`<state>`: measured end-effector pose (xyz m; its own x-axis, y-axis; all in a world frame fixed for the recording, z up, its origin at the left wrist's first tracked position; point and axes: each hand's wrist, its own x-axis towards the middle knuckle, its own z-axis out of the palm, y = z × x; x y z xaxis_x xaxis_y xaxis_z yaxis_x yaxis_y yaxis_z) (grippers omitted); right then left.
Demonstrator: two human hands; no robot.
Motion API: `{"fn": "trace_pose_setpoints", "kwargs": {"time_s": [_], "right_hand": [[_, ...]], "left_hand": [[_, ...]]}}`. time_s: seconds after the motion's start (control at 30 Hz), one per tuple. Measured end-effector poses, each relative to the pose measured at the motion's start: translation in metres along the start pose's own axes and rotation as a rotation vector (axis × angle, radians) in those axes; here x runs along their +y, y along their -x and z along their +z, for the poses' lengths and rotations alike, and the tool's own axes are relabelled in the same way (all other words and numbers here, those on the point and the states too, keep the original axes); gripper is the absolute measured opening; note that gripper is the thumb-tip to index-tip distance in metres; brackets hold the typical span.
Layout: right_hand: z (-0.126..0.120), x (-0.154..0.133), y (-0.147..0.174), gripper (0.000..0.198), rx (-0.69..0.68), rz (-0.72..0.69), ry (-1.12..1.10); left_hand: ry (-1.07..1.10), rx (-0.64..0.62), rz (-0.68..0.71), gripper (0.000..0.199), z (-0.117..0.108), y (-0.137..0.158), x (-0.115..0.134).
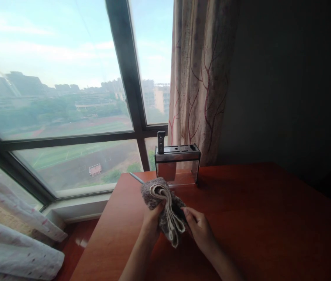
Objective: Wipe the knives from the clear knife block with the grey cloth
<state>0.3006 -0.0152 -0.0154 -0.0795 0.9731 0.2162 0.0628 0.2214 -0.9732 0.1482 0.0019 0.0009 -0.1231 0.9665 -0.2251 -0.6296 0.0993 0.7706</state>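
A folded grey-brown patterned towel (168, 208) with pale edges is wrapped around the blade of a knife (136, 178), above the table. The blade's tip sticks out of the cloth at the upper left. My left hand (153, 222) is closed around the towel from the left, its thumb on the folds. On the right, my right hand (199, 228) is closed on the knife's dark handle, which shows only in part beside the cloth. Behind them stands a clear-sided knife block (177, 156) with a slotted metal top, and one dark knife handle (161, 141) rises from its left end.
The reddish-brown wooden table (250, 207) stretches to the right, its left edge close to my left arm. Windows (51, 78) fill the left side, with a patterned curtain (203, 78) behind the knife block and a pale curtain (16, 246) at the lower left.
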Motion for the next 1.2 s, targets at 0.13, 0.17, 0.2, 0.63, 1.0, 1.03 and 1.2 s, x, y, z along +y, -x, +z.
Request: {"fn": "trace_pose_setpoints", "kwargs": {"time_s": [0.13, 0.17, 0.2, 0.63, 1.0, 1.03, 1.2], "right_hand": [[-0.004, -0.004, 0.000, 0.037, -0.016, -0.136, 0.130], [-0.004, -0.005, -0.001, 0.035, -0.025, -0.164, 0.153], [-0.005, -0.007, -0.001, 0.033, -0.035, -0.191, 0.173], [-0.018, -0.017, -0.002, 0.044, -0.096, -0.045, 0.073], [-0.020, -0.015, -0.004, 0.044, -0.025, -0.038, 0.090], [-0.018, -0.014, -0.004, 0.043, -0.022, -0.057, 0.105], [-0.013, -0.008, -0.004, 0.037, -0.016, -0.124, 0.138]], "left_hand": [[-0.066, -0.001, 0.091, 0.040, 0.002, 0.000, 0.006], [-0.065, 0.004, 0.096, 0.041, 0.002, 0.000, 0.008], [-0.057, 0.012, 0.098, 0.042, 0.002, 0.000, 0.011], [0.111, 0.102, 0.215, 0.036, -0.024, -0.012, 0.037], [0.348, 0.158, 0.142, 0.022, -0.022, -0.018, 0.033], [0.320, 0.149, 0.124, 0.024, -0.019, -0.017, 0.028], [0.123, 0.058, 0.000, 0.038, -0.004, -0.006, 0.005]]}}
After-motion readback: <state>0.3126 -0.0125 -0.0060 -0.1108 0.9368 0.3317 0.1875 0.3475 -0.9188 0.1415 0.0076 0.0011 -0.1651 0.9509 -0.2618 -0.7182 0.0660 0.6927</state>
